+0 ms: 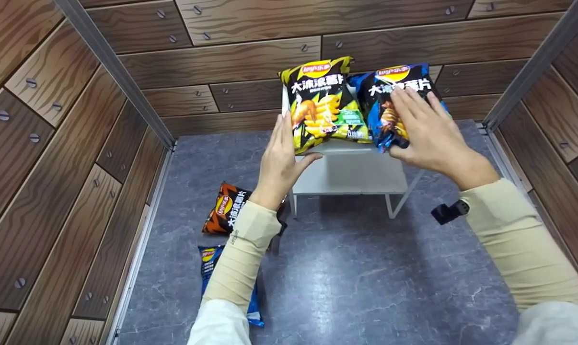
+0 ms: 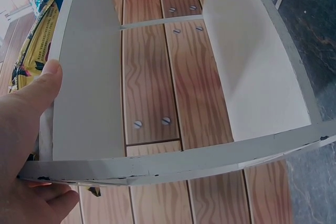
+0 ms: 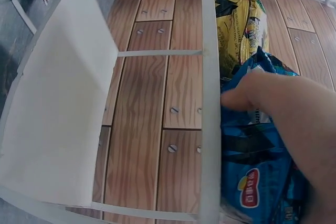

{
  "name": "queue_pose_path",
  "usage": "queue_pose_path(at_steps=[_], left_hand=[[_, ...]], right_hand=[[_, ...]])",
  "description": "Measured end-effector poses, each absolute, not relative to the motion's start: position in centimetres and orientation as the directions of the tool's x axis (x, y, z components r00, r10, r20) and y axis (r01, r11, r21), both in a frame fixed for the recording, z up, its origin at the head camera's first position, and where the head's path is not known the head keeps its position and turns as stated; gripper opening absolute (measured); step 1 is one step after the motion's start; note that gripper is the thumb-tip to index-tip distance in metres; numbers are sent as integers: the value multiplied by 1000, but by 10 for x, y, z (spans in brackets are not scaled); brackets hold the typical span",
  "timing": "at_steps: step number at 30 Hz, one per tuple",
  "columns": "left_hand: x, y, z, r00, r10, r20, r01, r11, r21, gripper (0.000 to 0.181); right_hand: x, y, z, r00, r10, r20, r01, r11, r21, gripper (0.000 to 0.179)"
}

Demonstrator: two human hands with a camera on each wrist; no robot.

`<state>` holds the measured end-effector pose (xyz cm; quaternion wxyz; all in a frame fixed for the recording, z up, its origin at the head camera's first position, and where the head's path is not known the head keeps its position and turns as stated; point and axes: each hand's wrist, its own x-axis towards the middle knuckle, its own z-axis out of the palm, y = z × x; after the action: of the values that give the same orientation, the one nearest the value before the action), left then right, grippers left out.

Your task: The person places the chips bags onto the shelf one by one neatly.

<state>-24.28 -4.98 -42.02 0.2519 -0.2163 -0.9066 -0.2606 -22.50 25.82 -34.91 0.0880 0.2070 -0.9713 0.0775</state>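
Note:
A yellow-and-black bag of chips [image 1: 325, 108] and a blue-and-black bag of chips [image 1: 382, 96] lie side by side on the top of a white rack [image 1: 349, 175]. My left hand [image 1: 280, 158] rests against the left side of the yellow bag and the rack's edge, its fingers extended and its thumb stretched across the front. In the left wrist view, that thumb [image 2: 50, 80] touches the rack's edge. Spread over the face of the blue bag is my right hand [image 1: 430, 132], fingers straight. The right wrist view shows its thumb beside the rack's frame [image 3: 210, 156].
On the floor left of the rack lie an orange-and-black bag of chips [image 1: 224, 208] and a blue bag [image 1: 255, 306], both partly hidden by my left arm. Wood-patterned panels [image 1: 250, 62] enclose the grey floor [image 1: 356, 273] at the back and sides.

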Motion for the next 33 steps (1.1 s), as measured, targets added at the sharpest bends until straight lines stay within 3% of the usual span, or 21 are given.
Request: queue_pose_path(at_steps=[9,17,24,33], left_hand=[[-242,-49,-421,-777,267,571,529,768,360,110],[-243,-48,-420,-769,272,578,538,763,357,109],[-244,-50,-421,-774,259,578,527,770,360,110],[-243,-51,-421,-772,259,580,533,760,370,109]], right_hand=[[-225,265,-359,-869,-372,326,-459,853,-248,104],[-217,279,-356,-816,-391,425,-508,836,-208,108],[-203,299,-361,-884,-262,388,-395,862,-317,112],[-192,320,-384,-973,-29,228,-170,756,-632,117]])
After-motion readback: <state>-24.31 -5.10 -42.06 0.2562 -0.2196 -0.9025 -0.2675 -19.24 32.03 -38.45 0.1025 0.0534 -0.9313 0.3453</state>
